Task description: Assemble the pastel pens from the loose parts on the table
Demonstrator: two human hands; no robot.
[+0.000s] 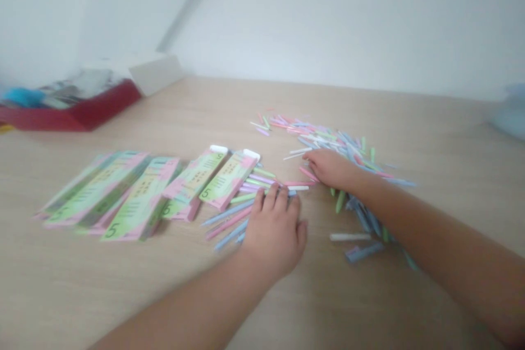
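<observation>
My left hand lies palm down with its fingers stretched out over a small row of pastel pens in blue, pink, green and purple. My right hand is at the near left edge of a larger loose heap of pens. Its fingers are curled down and close together, hiding whatever is between them. A pink pen sticks out beside those fingers. Left of my left hand, slim green and pink boxes marked with a 5 lie slanted and partly overlapping. The picture is blurred.
A red box with an upright pale flap and mixed contents, one of them bright blue, stands at the back left. Stray pens lie below my right forearm. A pale bluish object is at the right edge. A white wall rises behind the wooden table.
</observation>
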